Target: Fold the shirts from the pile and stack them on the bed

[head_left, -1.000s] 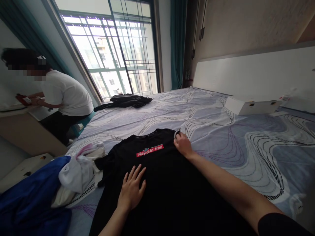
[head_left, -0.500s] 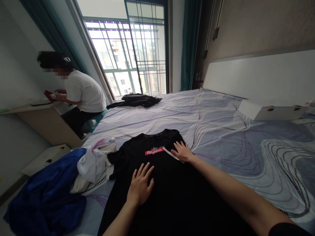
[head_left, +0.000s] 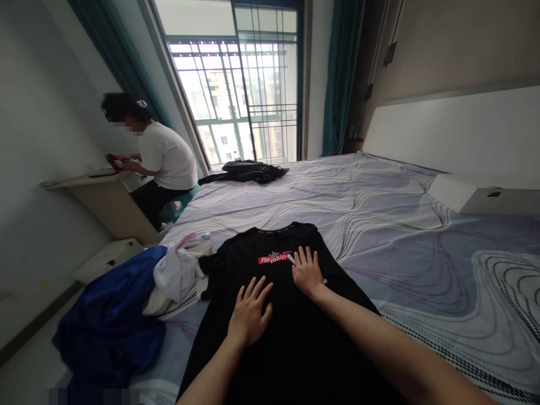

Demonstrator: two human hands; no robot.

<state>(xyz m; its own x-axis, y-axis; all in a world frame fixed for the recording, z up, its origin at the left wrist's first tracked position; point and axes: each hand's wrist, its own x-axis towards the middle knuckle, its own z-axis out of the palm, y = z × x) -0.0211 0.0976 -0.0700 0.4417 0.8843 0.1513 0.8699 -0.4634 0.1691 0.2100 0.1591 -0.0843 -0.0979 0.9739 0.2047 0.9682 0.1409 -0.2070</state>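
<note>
A black T-shirt (head_left: 287, 332) lies spread on the bed, its collar toward the window. Across its chest runs a red printed label (head_left: 270, 259) reading "Remain". My left hand (head_left: 251, 309) rests flat on the shirt below the print, fingers spread. Just right of the print, my right hand (head_left: 307, 270) also lies flat on the cloth with its fingers stretched out. The right hand partly covers a white stripe on the chest. The shirt's left sleeve (head_left: 213, 273) sticks out to the side; the right one is not seen spread out.
Left of the shirt are a white bunched garment (head_left: 177, 275) and a blue garment (head_left: 113, 320). Dark clothing (head_left: 248, 171) lies at the bed's far edge. A white box (head_left: 485, 197) stands at right. A person (head_left: 164, 154) sits at a desk (head_left: 101, 202).
My right hand has slid inward from the shirt's right shoulder side toward the print. My left hand stays flat on the shirt. The view has turned slightly left.
</note>
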